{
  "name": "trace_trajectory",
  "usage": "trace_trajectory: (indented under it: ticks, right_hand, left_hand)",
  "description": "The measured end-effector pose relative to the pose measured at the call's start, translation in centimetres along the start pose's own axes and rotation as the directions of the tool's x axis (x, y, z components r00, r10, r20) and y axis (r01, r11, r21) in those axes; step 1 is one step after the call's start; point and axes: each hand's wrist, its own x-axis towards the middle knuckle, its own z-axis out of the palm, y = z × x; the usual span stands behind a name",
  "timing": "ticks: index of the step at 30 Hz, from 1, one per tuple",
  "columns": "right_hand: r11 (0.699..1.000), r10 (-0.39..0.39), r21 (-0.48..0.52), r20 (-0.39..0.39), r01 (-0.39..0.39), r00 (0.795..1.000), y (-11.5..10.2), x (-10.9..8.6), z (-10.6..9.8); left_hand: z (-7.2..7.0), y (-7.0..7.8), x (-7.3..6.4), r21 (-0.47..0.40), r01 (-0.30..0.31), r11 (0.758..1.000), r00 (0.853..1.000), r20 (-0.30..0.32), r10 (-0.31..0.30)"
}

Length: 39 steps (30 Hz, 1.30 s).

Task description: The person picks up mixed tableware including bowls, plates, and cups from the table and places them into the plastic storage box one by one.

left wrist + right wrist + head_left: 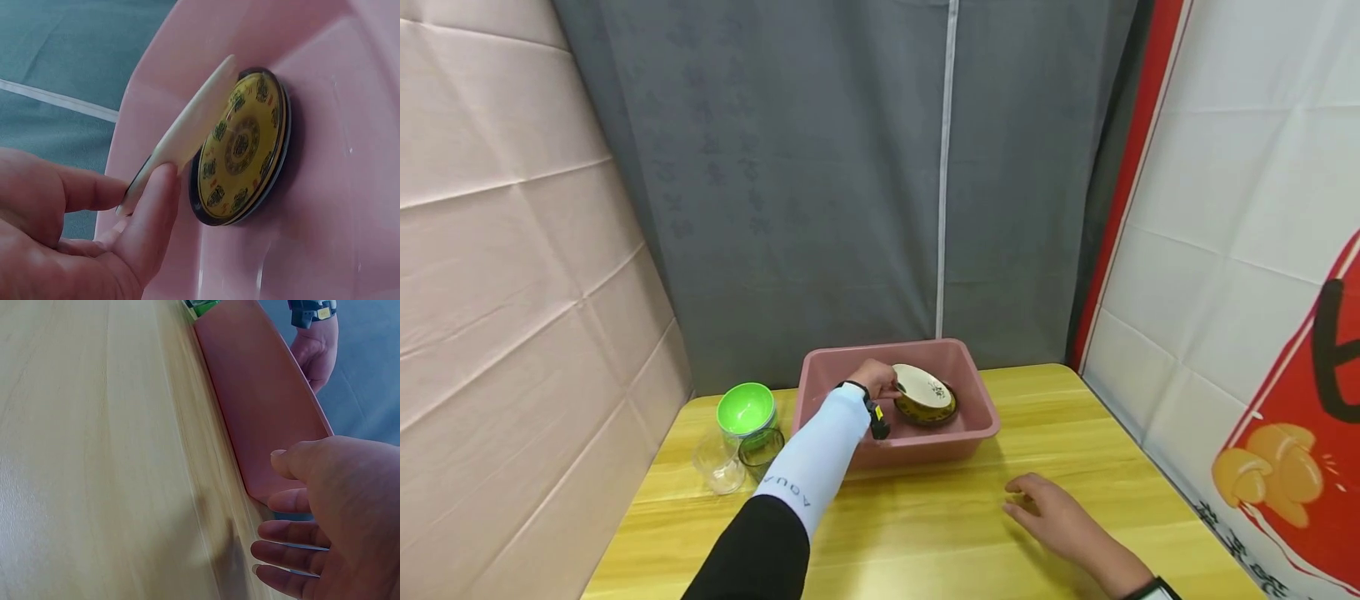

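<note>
My left hand (876, 379) pinches the edge of a white oval plate (922, 386) inside the pink basin (917, 450). In the left wrist view the plate (187, 125) tilts on its edge, thumb on one face and fingers on the other. Just beyond it, a yellow patterned plate with a dark rim (240, 147) lies on the basin floor, apparently stacked on another dish. My right hand (1056, 517) hovers over the table in front of the basin's right side, fingers loosely bent and holding nothing.
Left of the basin stand a green bowl (747, 408) on other bowls, a clear glass (721, 468) and a dark tinted glass (760, 450). The wooden table (917, 533) ends at a grey curtain (820, 183) behind.
</note>
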Motion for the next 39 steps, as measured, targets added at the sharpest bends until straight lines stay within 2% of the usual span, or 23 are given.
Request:
trace_trajectory:
  ticks: [6,13,15,19,23,25,32,39]
  right_hand:
    - [1.000,-0.025,-0.005,-0.018,0.025,1.000,-0.1,-0.2,-0.1]
    - [1.000,-0.005,0.009,-0.006,0.005,1.000,0.2,-0.4,0.0]
    - [1.000,-0.002,0.014,-0.002,0.002,1.000,0.3,-0.4,0.0]
    - [1.000,0.003,0.023,0.001,-0.003,1.000,0.4,-0.4,0.0]
    - [0.999,0.021,0.042,0.011,-0.021,1.000,0.4,-0.4,0.0]
    - [0.997,0.040,0.064,0.026,-0.041,0.999,0.4,-0.3,-0.1]
    - [0.993,0.076,0.092,0.032,-0.079,0.997,0.6,-0.3,-0.1]
    - [0.993,0.083,0.087,0.020,-0.084,0.996,0.9,-0.5,0.1]
  left_hand:
    - [0.5,-0.1,1.6,0.042,0.059,0.997,0.997,-0.055,-0.056]
    - [1.2,-0.8,2.5,0.026,0.118,0.993,0.991,-0.062,-0.117]
    - [1.5,-0.8,2.8,0.045,0.140,0.989,0.988,-0.073,-0.137]
    - [1.8,-0.7,2.6,0.063,0.127,0.990,0.991,-0.045,-0.124]
    - [1.7,-0.8,1.6,0.061,0.070,0.996,0.997,0.007,-0.071]
    - [1.6,-0.9,1.4,0.078,0.067,0.995,0.998,0.013,-0.069]
    - [1.1,-1.1,2.2,0.111,0.115,0.987,0.993,-0.008,-0.115]
    - [1.2,-1.4,2.1,0.179,0.174,0.968,0.985,-0.031,-0.172]
